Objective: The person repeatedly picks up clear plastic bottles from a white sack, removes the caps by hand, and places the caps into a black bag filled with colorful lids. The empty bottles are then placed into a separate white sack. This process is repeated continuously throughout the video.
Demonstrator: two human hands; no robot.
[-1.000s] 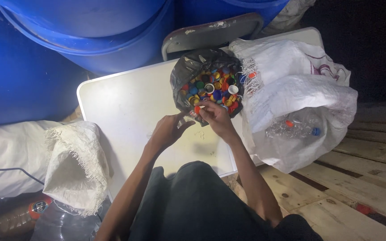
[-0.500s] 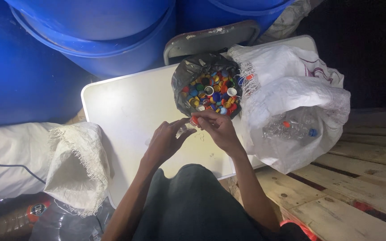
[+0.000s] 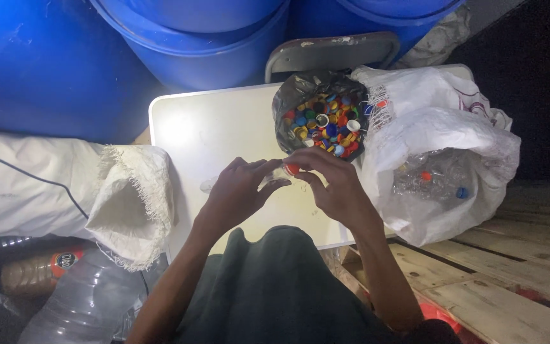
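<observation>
Head view shows our two hands meeting over the white desk (image 3: 224,127), just in front of our lap. Our left hand (image 3: 237,194) comes in from the lower left with the wrist bent and the fingers (image 3: 259,171) stretched forward toward the right. Our right hand (image 3: 332,185) arches over from the right, knuckles up, its fingers (image 3: 303,159) curled down to meet the left ones. Between the two sets of fingertips we pinch a small clear plastic bottle neck (image 3: 279,174) with a red cap (image 3: 292,169) on it; the left fingers grip the clear part while the right fingers close around the cap. How tightly either hand squeezes we cannot tell.

The cap is small, round and bright red, only partly seen under our right fingers. The clear piece beside it is pale and hard to make out.

Just beyond our hands sits a black bag (image 3: 288,102) open at the top and filled with bottle caps (image 3: 326,124) in red, blue, yellow, green and white. To the right a white sack (image 3: 440,127) slumps over the desk edge, with clear plastic bottles (image 3: 431,181) showing inside. Left of the desk lies a frayed woven sack (image 3: 135,197), and blue barrels (image 3: 186,38) stand behind.
</observation>
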